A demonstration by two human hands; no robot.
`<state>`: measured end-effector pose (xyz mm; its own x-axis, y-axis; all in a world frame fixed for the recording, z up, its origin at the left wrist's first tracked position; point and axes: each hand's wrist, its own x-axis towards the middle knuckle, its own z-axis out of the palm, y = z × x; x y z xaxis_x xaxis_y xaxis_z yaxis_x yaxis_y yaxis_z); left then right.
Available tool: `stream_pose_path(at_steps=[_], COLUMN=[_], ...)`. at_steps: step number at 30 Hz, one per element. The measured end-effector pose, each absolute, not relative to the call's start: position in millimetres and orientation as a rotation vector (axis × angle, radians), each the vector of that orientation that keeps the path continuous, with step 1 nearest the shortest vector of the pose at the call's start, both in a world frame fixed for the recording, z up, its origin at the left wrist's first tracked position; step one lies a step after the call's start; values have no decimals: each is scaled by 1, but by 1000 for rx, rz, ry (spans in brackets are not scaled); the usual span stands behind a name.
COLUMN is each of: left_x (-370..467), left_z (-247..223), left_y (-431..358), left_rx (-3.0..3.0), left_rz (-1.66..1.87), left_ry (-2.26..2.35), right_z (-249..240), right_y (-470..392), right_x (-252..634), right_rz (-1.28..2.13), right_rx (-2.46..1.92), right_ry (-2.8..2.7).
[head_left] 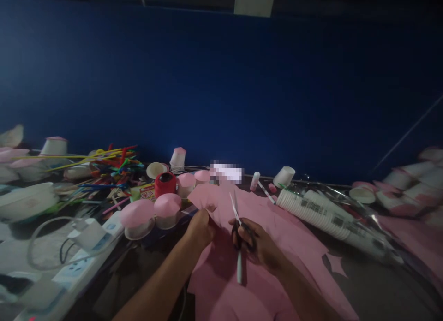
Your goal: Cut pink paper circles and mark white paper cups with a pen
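Note:
Scissors [236, 209] with dark handles are gripped in my right hand [258, 240], blades pointing away from me and slightly parted. They are over a large sheet of pink paper [284, 275] spread in front of me. My left hand [201, 228] is closed at the paper's left side, fingers curled and pinching its edge; the fingertips are partly hidden. Beneath my right hand a pale stick-like object [240, 268] lies on the pink paper; its kind is unclear. Paper cups with pink tops [168, 203] stand just left of my left hand.
A long stack of paper cups [313, 210] in plastic lies at right. A glue stick [255, 180], a loose white cup [284, 176] and a red round object [165, 185] stand at the back. Colourful pipe cleaners [121, 162], a bowl [27, 201] and a power strip [81, 261] crowd the left.

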<state>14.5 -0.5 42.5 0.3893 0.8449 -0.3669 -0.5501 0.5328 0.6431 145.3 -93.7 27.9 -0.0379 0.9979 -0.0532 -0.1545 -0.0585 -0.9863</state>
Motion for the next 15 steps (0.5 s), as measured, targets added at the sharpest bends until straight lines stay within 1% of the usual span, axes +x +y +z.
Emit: stream_pose_path(at_steps=[3,6,11,15], left_x=[13,10,11,12], left_z=[43,46,53,49], left_y=[1,2,1,0], left_rx=[407,385,424,473], left_rz=[955,887,900,936], left_ry=[846,818,749,737], right_z=[34,34,31,34], right_y=[-100,-102,-101,-102], right_x=[145,146,145,146], right_rz=[1549,1682,1728,1734], right_rx=[-976,-964,-954,-972], right_ry=[-1035,-1013,-954,-925])
